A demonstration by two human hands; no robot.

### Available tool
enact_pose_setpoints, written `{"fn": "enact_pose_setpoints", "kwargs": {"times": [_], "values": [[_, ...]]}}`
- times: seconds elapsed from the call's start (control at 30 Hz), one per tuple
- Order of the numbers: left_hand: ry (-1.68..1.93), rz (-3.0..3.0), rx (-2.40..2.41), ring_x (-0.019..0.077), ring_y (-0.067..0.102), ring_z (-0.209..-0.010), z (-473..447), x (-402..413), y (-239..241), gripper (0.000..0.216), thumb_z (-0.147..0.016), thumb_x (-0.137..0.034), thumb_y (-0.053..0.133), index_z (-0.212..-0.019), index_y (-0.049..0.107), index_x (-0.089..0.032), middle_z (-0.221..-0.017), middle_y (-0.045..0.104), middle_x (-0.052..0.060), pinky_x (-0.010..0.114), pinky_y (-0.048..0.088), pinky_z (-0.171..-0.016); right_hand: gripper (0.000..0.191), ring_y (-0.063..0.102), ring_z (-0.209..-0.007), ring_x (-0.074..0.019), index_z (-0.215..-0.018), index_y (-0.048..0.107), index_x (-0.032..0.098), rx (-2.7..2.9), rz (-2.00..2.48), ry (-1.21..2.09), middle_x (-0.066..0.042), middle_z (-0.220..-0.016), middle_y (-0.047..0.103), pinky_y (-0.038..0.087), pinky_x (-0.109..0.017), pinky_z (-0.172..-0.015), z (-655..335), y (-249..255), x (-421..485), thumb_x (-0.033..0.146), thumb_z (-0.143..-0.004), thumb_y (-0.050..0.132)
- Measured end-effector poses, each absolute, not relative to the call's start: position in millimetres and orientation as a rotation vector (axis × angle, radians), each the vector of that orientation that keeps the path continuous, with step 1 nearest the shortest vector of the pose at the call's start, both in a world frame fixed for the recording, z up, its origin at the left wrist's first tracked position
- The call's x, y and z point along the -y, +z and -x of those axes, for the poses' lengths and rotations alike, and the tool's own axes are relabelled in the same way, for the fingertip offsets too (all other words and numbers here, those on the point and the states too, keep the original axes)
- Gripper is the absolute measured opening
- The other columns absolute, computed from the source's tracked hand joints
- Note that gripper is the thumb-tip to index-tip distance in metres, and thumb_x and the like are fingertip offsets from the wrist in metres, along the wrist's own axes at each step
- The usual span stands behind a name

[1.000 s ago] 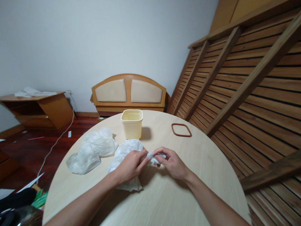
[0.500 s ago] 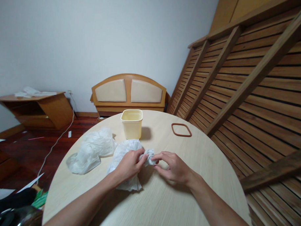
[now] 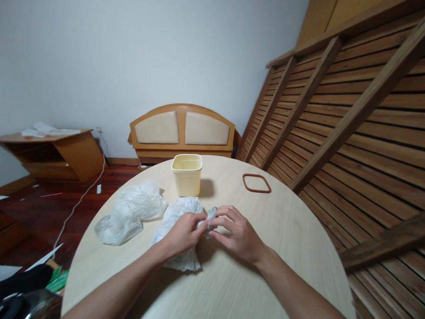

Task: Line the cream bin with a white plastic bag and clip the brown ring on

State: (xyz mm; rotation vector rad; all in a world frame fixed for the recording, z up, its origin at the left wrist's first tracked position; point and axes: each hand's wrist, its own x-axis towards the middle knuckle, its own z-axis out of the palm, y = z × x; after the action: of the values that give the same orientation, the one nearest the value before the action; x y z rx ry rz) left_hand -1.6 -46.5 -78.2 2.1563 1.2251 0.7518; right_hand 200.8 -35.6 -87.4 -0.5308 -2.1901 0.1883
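A white plastic bag lies crumpled at the middle of the round table, partly under my left hand. That hand is closed round the bag's gathered part. From the left fingers a bunched end of the bag sticks out to the right. My right hand pinches this end between thumb and fingers, its fingertips close to the left thumb. A pale yellow square bin stands upright just beyond the bag. To the left rests a second crumpled white plastic bag.
A brown rounded-square ring lies at the table's far right. Slatted wooden panels lean close along the right side. Behind the table is a headboard; a low wooden cabinet stands at left, with a white cable on the floor.
My right hand has shifted slightly left, nearer my left hand, and its fingers have moved over the bunched end. The left hand keeps its hold on the bag.
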Motion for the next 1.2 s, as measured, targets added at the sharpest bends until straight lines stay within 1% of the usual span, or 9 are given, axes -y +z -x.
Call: {"fn": "enact_pose_setpoints", "kwargs": {"times": [0.13,0.3,0.5,0.6,0.73,0.83,0.93,1.03,1.2], "values": [[0.761,-2.116,-1.159,0.0162,0.052,-0.069,2,48,-76,0.035,-0.099,-0.033,0.038,-0.077,0.06,-0.016,-0.072,0.06,0.002,0.028,0.039,-0.068,0.018,0.063,-0.101,-0.0194,-0.111,0.068,0.023,2.14,0.606,0.271,-0.007,-0.106,0.065,0.056,-0.036,-0.088,-198,-90,35,0.022,-0.094,0.064],[0.814,-2.068,-1.068,0.0197,0.056,-0.082,4,49,-79,0.032,-0.1,-0.041,0.039,-0.091,0.058,-0.017,-0.087,0.062,0.005,0.033,0.044,-0.079,0.015,0.066,-0.102,-0.0185,-0.108,0.07,0.024,2.055,0.686,0.355,-0.006,-0.106,0.067,0.056,-0.035,-0.091,-196,-91,33,0.022,-0.096,0.062],[0.935,-1.983,-1.014,0.0203,0.055,-0.095,5,47,-88,0.026,-0.1,-0.041,0.042,-0.104,0.054,-0.019,-0.101,0.061,0.005,0.034,0.044,-0.09,0.03,0.061,-0.122,-0.0201,-0.124,0.065,0.025,2.039,0.721,0.38,-0.009,-0.128,0.064,0.053,-0.04,-0.104,-190,-95,36,0.017,-0.097,0.054],[0.966,-1.95,-1.052,0.0197,0.055,-0.091,5,45,-88,0.025,-0.099,-0.042,0.045,-0.102,0.054,-0.019,-0.097,0.06,0.004,0.034,0.045,-0.088,0.041,0.058,-0.126,-0.0216,-0.132,0.061,0.024,2.08,0.707,0.41,-0.01,-0.133,0.062,0.05,-0.042,-0.108,-190,-97,36,0.017,-0.092,0.061],[1.012,-1.932,-1.08,0.019,0.057,-0.087,2,42,-90,0.022,-0.097,-0.04,0.049,-0.093,0.054,-0.019,-0.091,0.062,0.003,0.034,0.046,-0.084,0.04,0.061,-0.123,-0.02,-0.13,0.063,0.025,2.058,0.707,0.434,-0.009,-0.13,0.065,0.051,-0.041,-0.107,-192,-99,32,0.012,-0.092,0.058],[1.158,-1.852,-1.072,0.0182,0.061,-0.087,0,43,-94,0.022,-0.095,-0.036,0.055,-0.107,0.048,-0.02,-0.092,0.063,0.003,0.033,0.048,-0.081,0.042,0.062,-0.122,-0.0195,-0.129,0.064,0.025,2.059,0.701,0.415,-0.008,-0.129,0.066,0.052,-0.041,-0.106,-193,-101,29,0.009,-0.091,0.055],[1.191,-1.888,-1.113,0.0179,0.063,-0.085,-1,47,-95,0.04,-0.095,-0.032,0.057,-0.128,0.037,-0.021,-0.095,0.066,0.004,0.033,0.051,-0.079,0.041,0.063,-0.12,-0.0191,-0.127,0.065,0.025,2.062,0.694,0.394,-0.008,-0.128,0.067,0.052,-0.04,-0.106,-193,-102,28,0.008,-0.091,0.055],[1.126,-2.07,-1.194,0.0193,0.064,-0.092,0,51,-91,0.036,-0.096,-0.03,0.054,-0.13,0.045,-0.023,-0.111,0.068,0.008,0.036,0.051,-0.085,0.038,0.064,-0.118,-0.0191,-0.124,0.065,0.024,2.051,0.694,0.372,-0.008,-0.126,0.069,0.053,-0.04,-0.105,-192,-103,28,0.008,-0.091,0.055],[1.08,-2.171,-1.271,0.0204,0.065,-0.095,1,53,-87,0.033,-0.095,-0.032,0.057,-0.126,0.053,-0.022,-0.117,0.068,0.008,0.036,0.051,-0.087,0.038,0.068,-0.11,-0.0204,-0.123,0.061,0.024,2.047,0.749,0.356,-0.006,-0.116,0.072,0.056,-0.04,-0.098,-193,-104,28,0.008,-0.089,0.057]]}}
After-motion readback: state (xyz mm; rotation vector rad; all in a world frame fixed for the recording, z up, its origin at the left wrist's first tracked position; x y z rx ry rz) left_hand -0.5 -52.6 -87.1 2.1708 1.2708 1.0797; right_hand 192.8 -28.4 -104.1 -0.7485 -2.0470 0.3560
